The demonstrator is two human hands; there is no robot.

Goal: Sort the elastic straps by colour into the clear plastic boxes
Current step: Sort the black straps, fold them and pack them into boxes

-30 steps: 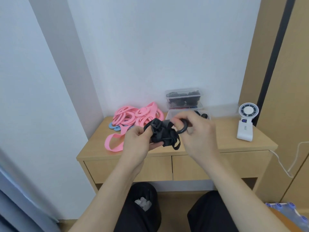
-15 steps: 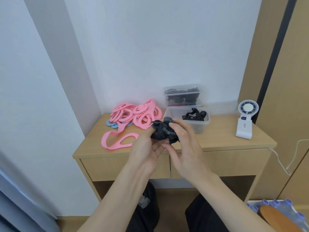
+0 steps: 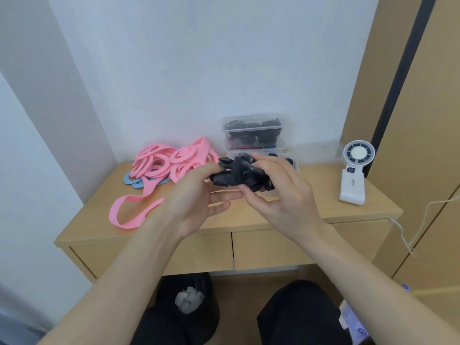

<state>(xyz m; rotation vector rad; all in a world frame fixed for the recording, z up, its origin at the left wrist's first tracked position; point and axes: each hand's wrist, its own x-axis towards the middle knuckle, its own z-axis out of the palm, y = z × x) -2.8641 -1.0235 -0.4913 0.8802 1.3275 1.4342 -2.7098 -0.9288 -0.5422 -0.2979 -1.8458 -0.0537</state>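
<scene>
Both hands hold one bundled black strap (image 3: 235,177) above the worktop (image 3: 311,210). The left hand (image 3: 196,202) pinches the bundle's left end between thumb and fingers. The right hand (image 3: 283,192) grips the right end, fingers curled round it. The bundle is in the air, just in front of an open clear box (image 3: 295,162) that contains black straps. Behind that box, two more clear boxes (image 3: 254,131) are stacked against the wall, the upper one filled with black straps. A pile of pink straps (image 3: 169,163) lies on the worktop to the left, over blue straps (image 3: 134,182). A white fan (image 3: 355,175) stands at the right.
</scene>
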